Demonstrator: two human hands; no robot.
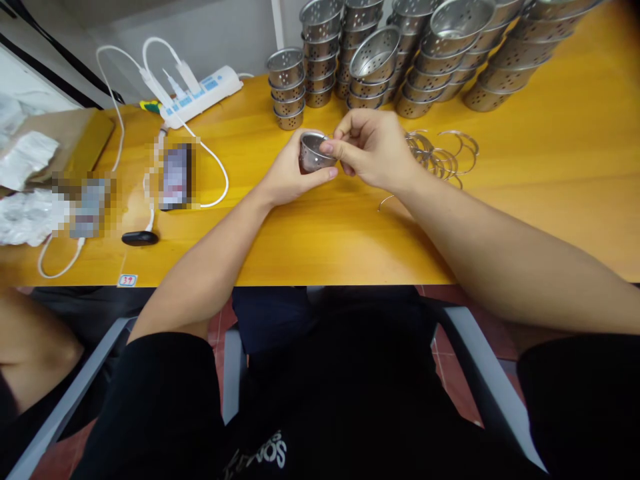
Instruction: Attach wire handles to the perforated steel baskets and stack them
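- Closest to where I stand, a seated person's black shirt [350, 393] fills the foreground between grey armrests [495, 380].
- At far left, a neighbour's bare limb [37, 337] shows below the wooden table [310, 250]; above it, crumpled plastic [27, 217] lies near a cardboard box [70, 143].
- Next, two blurred devices [176, 177] lie near a small black object [140, 238] and a white power strip [205, 97] bristling with plugs.
- At centre, the left hand [290, 173] curls around a small perforated metal cup [311, 160], held just above the table, mouth up and tilted.
- Beside it, the right hand [367, 147] meets the cup's rim, thumb and forefinger pinched on what looks like thin wire [328, 137].
- Behind, stacks of similar cups [287, 90] extend rightward.
- Right of the hands, loose wire rings [433, 155] lie in a tangle.
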